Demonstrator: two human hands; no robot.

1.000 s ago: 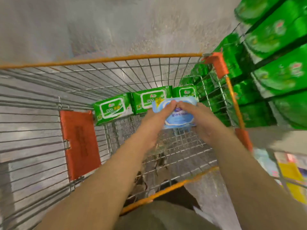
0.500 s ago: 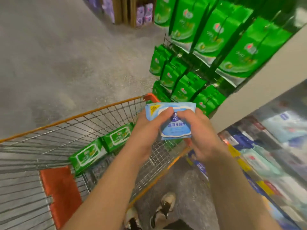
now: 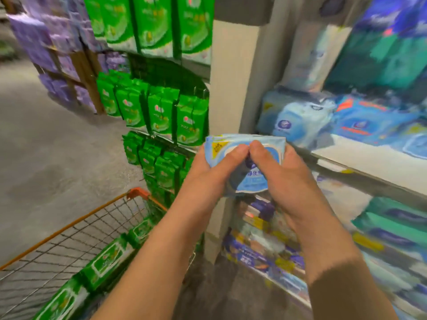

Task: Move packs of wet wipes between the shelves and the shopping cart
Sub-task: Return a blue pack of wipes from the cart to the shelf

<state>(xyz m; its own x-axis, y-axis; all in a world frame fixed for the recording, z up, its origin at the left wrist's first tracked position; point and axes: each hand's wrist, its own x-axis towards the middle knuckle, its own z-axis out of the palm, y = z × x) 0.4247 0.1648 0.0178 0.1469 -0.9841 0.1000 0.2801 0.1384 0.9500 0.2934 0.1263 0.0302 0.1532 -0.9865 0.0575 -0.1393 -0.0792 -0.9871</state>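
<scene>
1. Standing just behind the blue wipes pack (image 3: 245, 162): white shelf post (image 3: 231, 88). Green packs on hooks (image 3: 161, 112) to the post's left; blurred blue and teal packs on shelves (image 3: 346, 121) to its right; purple packs (image 3: 46, 42) far left of it, on a wooden rack.
2. Below and left of the post: orange-rimmed wire shopping cart (image 3: 76, 222), green wipes packs (image 3: 101, 262) lined along its near-post side. Grey floor (image 3: 46, 146) beyond the cart.
3. Nothing seen between pack and post; shelf contents right of the post too blurred to read.
4. Both forearms raised, reaching up toward the post from the bottom edge. Brown sleeve (image 3: 346, 292) on the right arm only.
5. Left hand (image 3: 208, 172) gripping the pack's left half, thumb across its front; right hand (image 3: 284, 179) gripping the right half, thumb likewise. Thumb tips touching at the pack's upper middle.
6. Pack held between the hands, front face toward the camera, in front of the post, above and right of the cart rim, clear of the cart.
</scene>
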